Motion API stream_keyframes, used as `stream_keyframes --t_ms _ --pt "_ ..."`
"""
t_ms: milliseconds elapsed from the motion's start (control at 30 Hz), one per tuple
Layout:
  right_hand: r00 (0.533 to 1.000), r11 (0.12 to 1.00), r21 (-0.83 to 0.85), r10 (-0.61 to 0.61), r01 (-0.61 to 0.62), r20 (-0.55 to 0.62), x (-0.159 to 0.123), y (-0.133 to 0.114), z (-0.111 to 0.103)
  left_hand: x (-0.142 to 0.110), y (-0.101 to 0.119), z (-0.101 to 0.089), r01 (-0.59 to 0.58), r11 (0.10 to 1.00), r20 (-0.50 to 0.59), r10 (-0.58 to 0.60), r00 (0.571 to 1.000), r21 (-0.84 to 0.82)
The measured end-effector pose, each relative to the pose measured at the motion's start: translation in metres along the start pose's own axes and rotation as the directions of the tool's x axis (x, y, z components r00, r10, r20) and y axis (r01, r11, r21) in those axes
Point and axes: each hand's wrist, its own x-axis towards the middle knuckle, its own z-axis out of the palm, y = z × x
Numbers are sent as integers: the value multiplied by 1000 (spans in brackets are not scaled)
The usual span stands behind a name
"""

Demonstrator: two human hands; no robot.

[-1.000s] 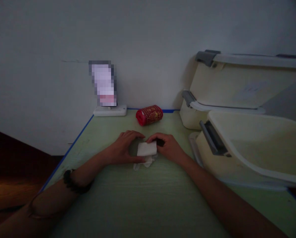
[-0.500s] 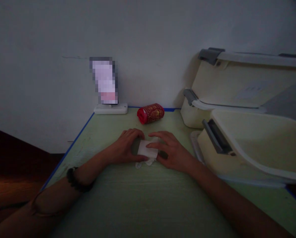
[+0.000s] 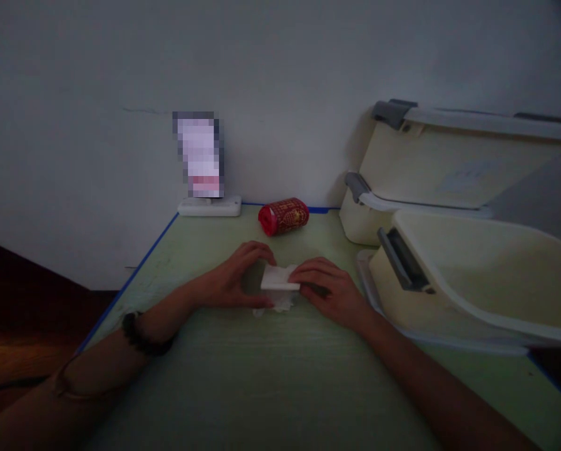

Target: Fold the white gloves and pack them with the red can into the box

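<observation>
A small, flat white piece (image 3: 279, 277), card-like or lid-like, is between my hands near the middle of the table. My right hand (image 3: 330, 291) pinches its right side, with the fingers on top and the thumb below. Under its front edge shows a small see-through object (image 3: 283, 299) with whitish bits along its near side; its kind is too dim to tell. My left hand (image 3: 236, 279) curves around the left side of that object, the thumb at its near edge and the fingertips at the far side. A dark beaded bracelet (image 3: 144, 335) is on my left wrist.
A red roll with gold patterning (image 3: 284, 217) lies behind my hands. At the back left, a blurred phone (image 3: 200, 156) stands on a white stand (image 3: 210, 207). Cream bins with grey latches (image 3: 405, 260) fill the right side. The green table (image 3: 262, 388) meets the wall behind.
The white piece has tilted, its near edge now raised and the see-through object showing beneath. My right fingers have drawn together on its right side. My left hand has stayed nearly in place.
</observation>
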Motion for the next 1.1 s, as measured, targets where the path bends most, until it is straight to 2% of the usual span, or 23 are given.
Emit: stream_keyframes --t_ms 167,333,533,633,800,967,1033,1100 --pt "1000 999 34 -13 14 -9 1 -3 -2 0 1 2 -2 1000 20 2 1000 24" --pt "999 999 37 -36 37 -25 1 -1 -6 1 2 3 19 996 -7 -18 1000 83" --pt "995 998 28 -54 52 86 -1 1 -8 -1 7 -2 -17 1000 73 17 997 -5" --pt "993 997 39 -65 62 97 -1 2 -7 -3 9 -3 -27 999 98 30 995 -35" --pt "989 996 46 -80 75 121 -2 2 -6 -1 8 -4 -47 997 65 50 997 -54" --pt "980 998 -21 -46 52 196 -3 -2 -10 2 1 -3 -28 999 11 27 1000 39" --pt "983 998 -43 -31 39 180 -3 -5 -11 3 -1 -1 -36 997 4 36 999 69" --pt "995 996 -84 2 7 103 -2 -8 -10 3 -2 1 -45 995 3 45 999 83"
